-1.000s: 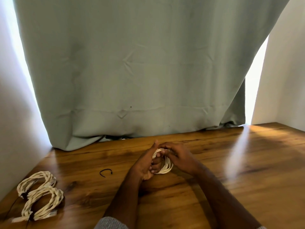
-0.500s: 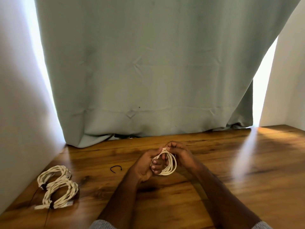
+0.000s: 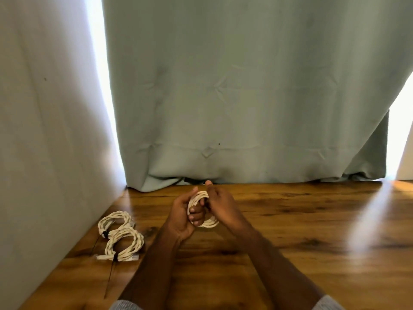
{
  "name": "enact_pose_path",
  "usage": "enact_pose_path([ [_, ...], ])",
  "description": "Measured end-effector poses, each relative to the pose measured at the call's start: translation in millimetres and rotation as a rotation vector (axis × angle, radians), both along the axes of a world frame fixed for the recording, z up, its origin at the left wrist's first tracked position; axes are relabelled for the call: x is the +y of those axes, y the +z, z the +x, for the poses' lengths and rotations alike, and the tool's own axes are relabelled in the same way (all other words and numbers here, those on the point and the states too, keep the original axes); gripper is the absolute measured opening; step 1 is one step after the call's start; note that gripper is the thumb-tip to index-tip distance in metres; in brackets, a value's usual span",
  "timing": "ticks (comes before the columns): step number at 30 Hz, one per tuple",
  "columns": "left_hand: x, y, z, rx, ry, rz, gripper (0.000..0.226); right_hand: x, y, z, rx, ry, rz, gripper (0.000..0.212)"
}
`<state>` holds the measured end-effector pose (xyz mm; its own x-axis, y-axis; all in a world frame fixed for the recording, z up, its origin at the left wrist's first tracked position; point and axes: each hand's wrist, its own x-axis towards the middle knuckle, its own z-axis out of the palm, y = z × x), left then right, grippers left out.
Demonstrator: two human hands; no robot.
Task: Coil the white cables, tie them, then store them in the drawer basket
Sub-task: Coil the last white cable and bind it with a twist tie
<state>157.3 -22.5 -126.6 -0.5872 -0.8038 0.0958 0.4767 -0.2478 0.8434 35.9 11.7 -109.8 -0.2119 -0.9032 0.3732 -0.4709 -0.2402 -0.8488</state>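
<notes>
While both hands meet just past the middle of the wooden bench (image 3: 290,231), the white cable coil (image 3: 202,209) sits between them, held above the bench surface with its loops standing roughly on edge. The left hand (image 3: 182,217) lies at the coil's 9 o'clock side; its fingers (image 3: 195,214) curl through the coil's opening and its thumb rests against the upper outer strands, so this hand grips the coil. The right hand (image 3: 220,205) lies at the coil's 3 o'clock side, fingers curled against the strands and thumb raised at 12 o'clock above the loops; it grips the same coil at its upper right arc. The lower arc of the coil shows below the left fingers at 6 o'clock. Two tied cable bundles (image 3: 120,239), each cinched with a dark tie, lie on the bench at 9 o'clock from the hands, well apart from them and near the left wall (image 3: 44,153). At 12 o'clock, a grey-green curtain (image 3: 245,97) hangs down to the far edge of the bench.
</notes>
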Motion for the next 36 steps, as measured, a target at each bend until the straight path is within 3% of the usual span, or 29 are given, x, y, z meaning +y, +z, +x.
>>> enact_pose_path([
  [4, -8.5, -8.6, 10.5, -0.151, 0.297, 0.012, 0.061, -17.4, -10.0, 26.2, 0.082, 0.016, -0.073, 0.059],
  [8, -20.1, -5.5, 22.3, -0.19, 0.539, 0.017, 0.052, -25.4, -21.8, 24.7, -0.055, -0.025, -0.115, 0.05],
  [12, -42.7, -6.2, 42.5, -0.115, 0.723, 0.09, 0.044, -14.9, -31.8, -4.5, 0.155, 0.065, -0.01, 0.02],
  [15, -46.5, -11.1, 45.8, -0.139, 0.815, 0.086, 0.045, -8.9, -36.3, -14.5, 0.322, 0.153, 0.142, 0.013],
  [19, -45.2, -14.8, 37.7, -0.171, 0.809, 0.07, 0.05, -15.5, -40.2, -6.2, 0.435, 0.168, 0.146, 0.014],
  [23, -46.4, -19.6, 35.2, -0.186, 0.764, 0.06, 0.055, -18.9, -40.4, -9.2, 0.508, 0.284, 0.136, 0.031],
  [29, -45.3, -23.2, 29.6, -0.183, 0.709, 0.065, 0.048, -24.9, -40.9, -16.3, 0.677, 0.288, 0.106, 0.018],
  [36, -49.4, -27.9, 21.9, -0.198, 0.684, 0.032, 0.041, -30.4, -47.8, -18.1, 0.646, 0.198, 0.128, 0.002],
])
